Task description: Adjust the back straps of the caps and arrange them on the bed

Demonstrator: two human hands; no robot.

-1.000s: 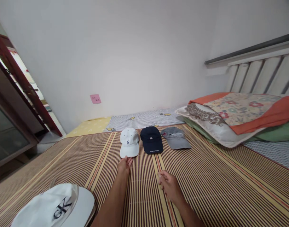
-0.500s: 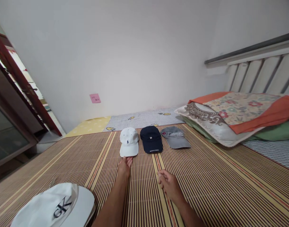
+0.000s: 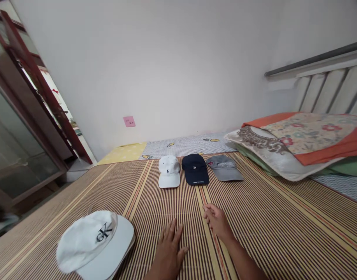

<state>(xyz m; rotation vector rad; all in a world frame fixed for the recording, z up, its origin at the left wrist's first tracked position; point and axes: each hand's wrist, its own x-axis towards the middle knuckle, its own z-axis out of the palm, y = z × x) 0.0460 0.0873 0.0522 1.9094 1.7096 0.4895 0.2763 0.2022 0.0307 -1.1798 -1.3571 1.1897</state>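
Note:
My left hand (image 3: 169, 251) is open, palm down over the striped mat (image 3: 155, 210), fingers spread and holding nothing. It is nearest to the white cap with black CK lettering (image 3: 87, 243), which lies to its left with its brim toward the hand. My right hand (image 3: 218, 222) is loosely closed above the mat, fingers curled together, with nothing visible in them. Beyond both hands, three caps sit side by side with brims toward me: a white cap with a small dark logo (image 3: 169, 172), a navy cap (image 3: 195, 170) and a grey cap (image 3: 225, 168).
Stacked pillows (image 3: 283, 159) with an orange-edged floral cover (image 3: 318, 132) lie at the right, below a slatted headboard (image 3: 330, 87). A checkered sheet (image 3: 187, 146) runs along the wall, which bears a pink note (image 3: 129, 121). A glass-fronted cabinet (image 3: 20, 140) stands at the left.
My left hand has let go of the far white cap's brim and drawn back toward me, opening flat. My right hand stays curled. The view has shifted left, showing more of the CK cap.

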